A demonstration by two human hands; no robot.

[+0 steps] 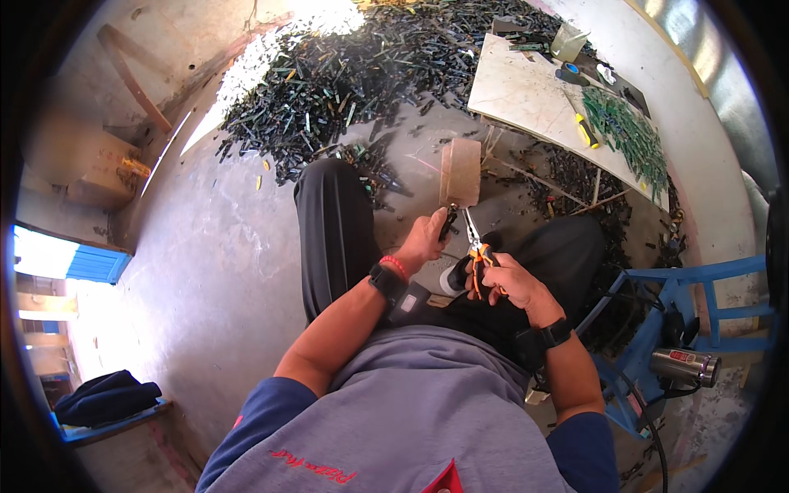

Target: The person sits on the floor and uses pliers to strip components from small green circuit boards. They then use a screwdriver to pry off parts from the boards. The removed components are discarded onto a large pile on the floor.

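Observation:
My left hand (pixel 422 241), a red bracelet at its wrist, is closed round a small dark strip-like piece (pixel 448 222). In my right hand (pixel 516 281) is a pair of long-nosed pliers (pixel 477 248) with orange and black handles. The plier jaws point away from me, close to the dark piece; whether they touch it I cannot tell. Just beyond both hands a brown brick-like block (pixel 461 172) rests on the floor between my knees. My right fingers wrap the plier handles, and the piece is partly hidden by my left fingers.
A large heap of dark strips (pixel 353 74) covers the floor ahead. At the far right a pale board (pixel 526 90) carries green strips (pixel 629 135), a yellow-handled tool (pixel 586 131) and a clear cup (pixel 568 41). A blue chair frame (pixel 649 329) and a metal flask (pixel 685 366) stand right.

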